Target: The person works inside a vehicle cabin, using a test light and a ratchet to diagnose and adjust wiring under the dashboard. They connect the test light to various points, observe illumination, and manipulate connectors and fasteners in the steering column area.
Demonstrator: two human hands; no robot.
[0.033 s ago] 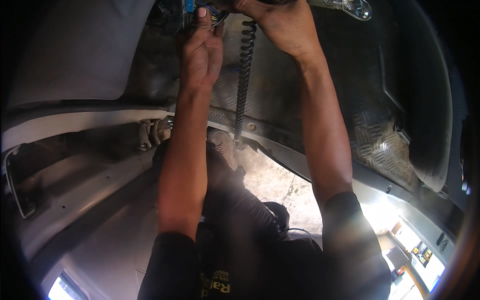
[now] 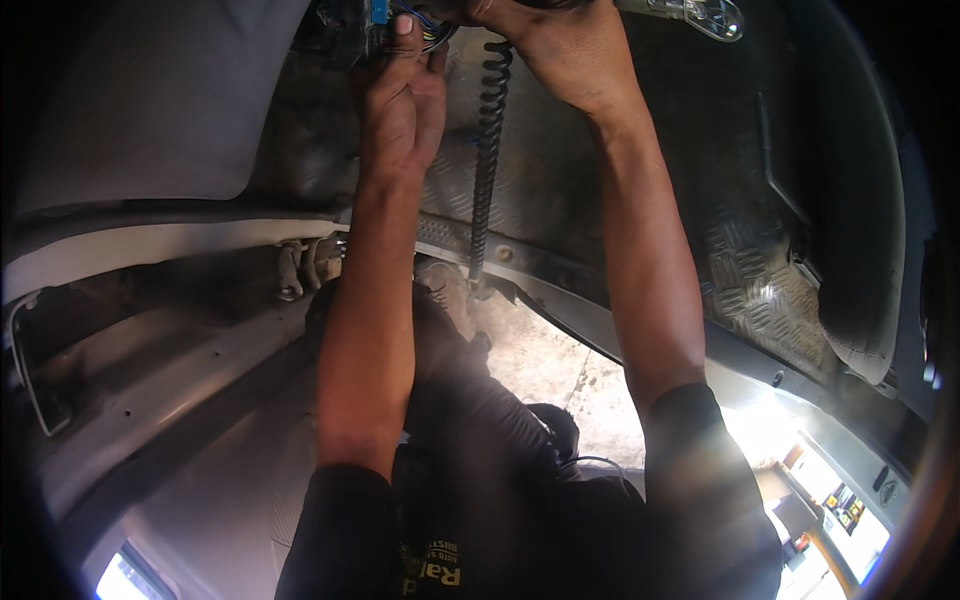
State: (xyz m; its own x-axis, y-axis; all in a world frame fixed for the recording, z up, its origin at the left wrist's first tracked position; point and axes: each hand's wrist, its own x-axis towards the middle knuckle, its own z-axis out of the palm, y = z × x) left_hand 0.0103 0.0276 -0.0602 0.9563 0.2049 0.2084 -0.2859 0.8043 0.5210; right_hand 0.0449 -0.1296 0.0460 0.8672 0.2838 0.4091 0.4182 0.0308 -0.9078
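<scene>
At the upper edge, my left hand is raised with its thumb up and fingers curled against a dark housing. A small blue piece sits on that housing. Thin coloured wires run beside my thumb. My right hand is bent at the wrist, fingers curled toward the wires; the fingertips and whatever they grip are cut off or in shadow. Just right of it, a clear rounded bulb-like end pokes into view. Between my forearms hangs a black coiled cord.
A grey panel fills the upper left. Patterned metal flooring and a dark padded seat-like part are at right. A door sill crosses below my hands, with pale bright ground beyond. A shelf with small items stands lower right.
</scene>
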